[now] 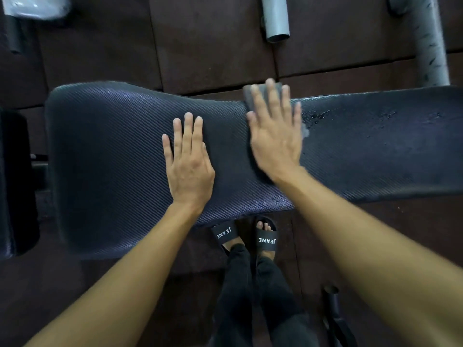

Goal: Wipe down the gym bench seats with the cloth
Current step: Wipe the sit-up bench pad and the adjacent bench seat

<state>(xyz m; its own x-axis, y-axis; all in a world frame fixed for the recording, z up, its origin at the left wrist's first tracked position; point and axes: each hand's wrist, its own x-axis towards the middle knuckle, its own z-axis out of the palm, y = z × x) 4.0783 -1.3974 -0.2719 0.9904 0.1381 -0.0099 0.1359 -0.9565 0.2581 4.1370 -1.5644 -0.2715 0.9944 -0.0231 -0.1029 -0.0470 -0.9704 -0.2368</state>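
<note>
A dark ribbed gym bench pad [112,156] runs left to right across the view. My left hand [188,161] lies flat on its middle, fingers spread, holding nothing. My right hand [275,136] presses flat on a grey cloth [250,95] near the pad's far edge; the hand hides most of the cloth. To the right of the cloth the pad carries wet droplets [318,116].
Dark rubber floor tiles [213,46] surround the bench. A grey metal tube [276,18] and a grey frame post [431,46] stand beyond it. My feet in black slides [266,240] are at the near edge. A black pad [15,184] sits at the left.
</note>
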